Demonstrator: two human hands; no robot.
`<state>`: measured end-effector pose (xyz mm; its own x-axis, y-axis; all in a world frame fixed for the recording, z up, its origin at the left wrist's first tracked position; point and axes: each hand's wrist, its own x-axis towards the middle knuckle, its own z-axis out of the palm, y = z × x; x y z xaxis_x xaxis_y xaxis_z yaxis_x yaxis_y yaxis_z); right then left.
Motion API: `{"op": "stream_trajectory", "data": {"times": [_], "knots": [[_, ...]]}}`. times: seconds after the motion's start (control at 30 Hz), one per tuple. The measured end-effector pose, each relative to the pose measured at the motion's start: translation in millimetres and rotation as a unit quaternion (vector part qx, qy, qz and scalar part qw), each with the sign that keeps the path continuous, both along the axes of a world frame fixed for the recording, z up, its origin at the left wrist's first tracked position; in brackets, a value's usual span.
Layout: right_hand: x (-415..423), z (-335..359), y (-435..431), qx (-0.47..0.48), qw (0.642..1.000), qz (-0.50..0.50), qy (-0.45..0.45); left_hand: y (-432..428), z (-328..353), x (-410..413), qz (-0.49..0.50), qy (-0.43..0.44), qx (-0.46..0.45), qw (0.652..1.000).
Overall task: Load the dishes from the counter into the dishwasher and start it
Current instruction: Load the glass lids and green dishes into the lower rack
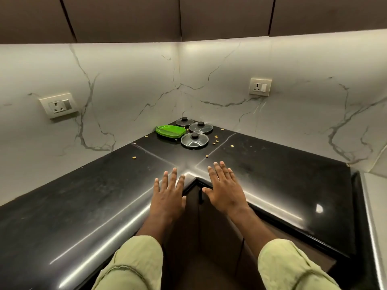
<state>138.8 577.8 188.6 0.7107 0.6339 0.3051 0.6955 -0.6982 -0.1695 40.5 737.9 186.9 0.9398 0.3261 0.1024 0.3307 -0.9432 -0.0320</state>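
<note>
**Both hands spread at the worktop corner**

The left hand point(168, 191) and right hand point(225, 189) are held palm-down at the inner corner of the black worktop point(83, 195), fingers point(173, 176) straight and gripping nothing. Stacked green plates point(170, 130) and three glass lids point(194, 140) are set far back by the wall corner, well apart from both hands.
</note>
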Motion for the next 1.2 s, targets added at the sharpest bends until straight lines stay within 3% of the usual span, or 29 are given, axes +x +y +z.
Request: {"op": "stream_trajectory", "data": {"times": [0.57,1.2], "knots": [[195.8,-22.8,59.9,-0.063,0.997,0.041,0.029,58.4,-36.0,178.4,0.043,0.070,-0.066,0.994],[338.7,-54.2,207.6,-0.185,0.979,-0.004,0.084,205.2,-89.2,358.1,-0.023,0.193,-0.137,0.971]]}}
